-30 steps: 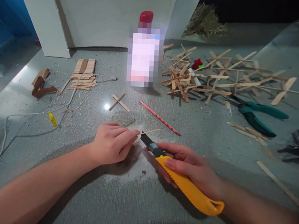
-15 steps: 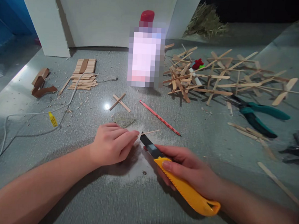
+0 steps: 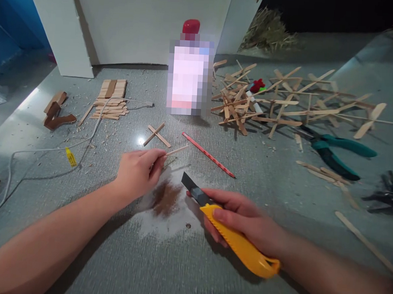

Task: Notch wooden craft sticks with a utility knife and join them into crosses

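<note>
My left hand [image 3: 138, 174] pinches a thin wooden stick [image 3: 177, 150] and holds it just above the grey floor, its tip pointing toward a small cross of two craft sticks [image 3: 156, 134]. My right hand [image 3: 245, 222] grips a yellow utility knife [image 3: 234, 239] with its dark blade [image 3: 188, 184] extended toward the left hand. A brown scraped patch [image 3: 165, 198] shows on the floor between both hands. A red pencil [image 3: 208, 154] lies just beyond the blade.
A red-capped bottle [image 3: 189, 72] stands at the back centre. A heap of glued craft sticks [image 3: 284, 101] fills the back right, with green-handled pliers [image 3: 336, 152] beside it. Stacked craft sticks [image 3: 111, 97], brown cardboard bits [image 3: 55, 113] and a white cable [image 3: 45, 150] lie left.
My left hand has lifted the thin stick away from the blade, up and to the left. The knife has drawn back slightly, uncovering the brown patch.
</note>
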A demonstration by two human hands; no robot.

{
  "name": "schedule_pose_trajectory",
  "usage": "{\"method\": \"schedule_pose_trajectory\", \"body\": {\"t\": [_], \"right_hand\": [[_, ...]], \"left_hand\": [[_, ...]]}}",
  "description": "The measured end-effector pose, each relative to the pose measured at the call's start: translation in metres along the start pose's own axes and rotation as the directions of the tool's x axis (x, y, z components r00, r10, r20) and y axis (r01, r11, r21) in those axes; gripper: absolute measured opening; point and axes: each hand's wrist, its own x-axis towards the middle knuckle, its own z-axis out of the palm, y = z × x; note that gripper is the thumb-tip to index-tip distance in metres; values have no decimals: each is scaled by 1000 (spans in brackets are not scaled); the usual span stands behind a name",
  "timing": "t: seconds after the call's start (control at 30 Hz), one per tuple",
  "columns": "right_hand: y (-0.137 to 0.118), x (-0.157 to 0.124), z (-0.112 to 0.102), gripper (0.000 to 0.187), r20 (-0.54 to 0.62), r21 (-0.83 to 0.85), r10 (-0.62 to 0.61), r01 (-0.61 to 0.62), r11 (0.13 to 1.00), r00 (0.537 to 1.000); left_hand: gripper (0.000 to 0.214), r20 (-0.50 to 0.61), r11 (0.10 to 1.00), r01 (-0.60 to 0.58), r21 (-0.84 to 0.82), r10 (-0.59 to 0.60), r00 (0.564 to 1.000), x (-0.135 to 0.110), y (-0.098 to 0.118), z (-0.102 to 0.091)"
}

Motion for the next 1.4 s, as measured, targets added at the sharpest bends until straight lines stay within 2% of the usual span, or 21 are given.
{"method": "schedule_pose_trajectory", "body": {"t": [0.23, 0.43, 0.8, 1.03, 1.4], "right_hand": [[0, -1, 1, 73, -9, -40, 15, -16, 999, 1000], [-5, -2, 6, 69, -23, -95, 48, -50, 994, 999], [-13, -3, 9, 66, -24, -181, 63, -66, 981, 998], [-16, -3, 11, 61, -15, -184, 77, -79, 980, 997], [-13, -3, 9, 64, -40, -190, 62, -69, 979, 997]], "left_hand": [[14, 140, 983, -19, -182, 45, 989, -2, 11, 1], [16, 147, 959, -87, -271, 130, 981, -4, 17, -1], [17, 164, 957, -161, -240, 204, 965, -5, 18, -1], [17, 155, 954, -204, -221, 241, 958, -4, 18, -1], [17, 148, 951, -232, -207, 265, 953, -2, 18, -2]]}}
